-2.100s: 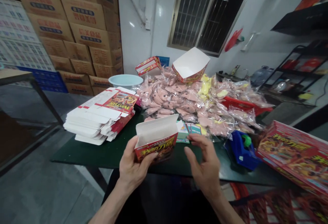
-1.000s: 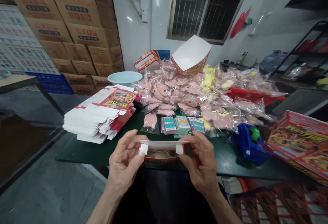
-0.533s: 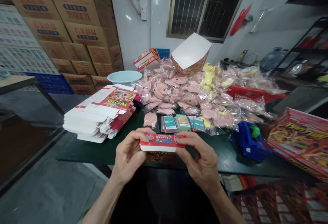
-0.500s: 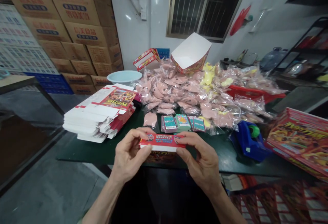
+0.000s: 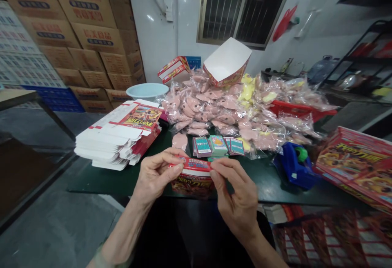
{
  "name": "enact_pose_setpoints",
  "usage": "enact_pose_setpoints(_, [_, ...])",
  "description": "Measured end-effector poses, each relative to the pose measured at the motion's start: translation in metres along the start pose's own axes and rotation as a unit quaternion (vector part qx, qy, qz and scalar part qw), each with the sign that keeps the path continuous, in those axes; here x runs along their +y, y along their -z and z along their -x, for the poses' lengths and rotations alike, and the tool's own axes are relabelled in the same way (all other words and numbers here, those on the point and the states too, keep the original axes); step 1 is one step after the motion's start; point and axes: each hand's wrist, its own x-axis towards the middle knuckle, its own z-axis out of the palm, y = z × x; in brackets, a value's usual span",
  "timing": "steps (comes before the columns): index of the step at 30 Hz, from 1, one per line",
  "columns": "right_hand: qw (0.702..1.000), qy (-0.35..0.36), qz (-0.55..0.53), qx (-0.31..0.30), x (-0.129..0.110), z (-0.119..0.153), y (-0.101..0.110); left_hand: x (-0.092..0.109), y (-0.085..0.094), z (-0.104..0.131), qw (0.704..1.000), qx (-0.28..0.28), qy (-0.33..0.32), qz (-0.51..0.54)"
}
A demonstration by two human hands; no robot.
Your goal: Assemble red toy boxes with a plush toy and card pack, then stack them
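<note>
A small red printed box [image 5: 192, 184] stands at the front edge of the dark green table, its top flap tilted up. My left hand [image 5: 157, 174] pinches the flap's left end between thumb and fingers. At the right end, my right hand [image 5: 234, 188] pinches the same flap. Just behind the box lie small stacks of cards [image 5: 218, 145] with teal and green faces. A pink item in a clear bag [image 5: 179, 141] lies left of the cards. To the left is a pile of flattened white and red cartons [image 5: 107, 137].
Bagged pink and yellow items [image 5: 211, 104] are heaped across the table's back. On the right stand a blue tape dispenser [image 5: 295, 168] and a large red box [image 5: 355, 164]. A light blue basin [image 5: 147, 91] sits at back left; brown cartons [image 5: 88, 10] are stacked beyond.
The flap has tilted back, showing more of the box's front. Both hands have shifted their pinch at the flap's ends, and the right hand has turned and moved slightly left.
</note>
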Motion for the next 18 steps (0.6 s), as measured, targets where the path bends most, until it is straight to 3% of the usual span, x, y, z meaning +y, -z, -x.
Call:
enact_pose_setpoints(6, [0.997,0.059,0.022,0.049,0.012,0.025,-0.026,-0.011,-0.004,0.004,0.993,-0.022,-0.109,-0.049])
enact_pose_setpoints(11, [0.995,0.047,0.021,0.089,0.015,0.032,-0.047,-0.015,-0.008,0.006,0.983,-0.025,-0.124,-0.135])
enact_pose_setpoints(18, [0.995,0.050,-0.040,0.080,0.021,0.029,-0.040,-0.011,-0.007,-0.002,0.969,-0.006,-0.162,-0.185])
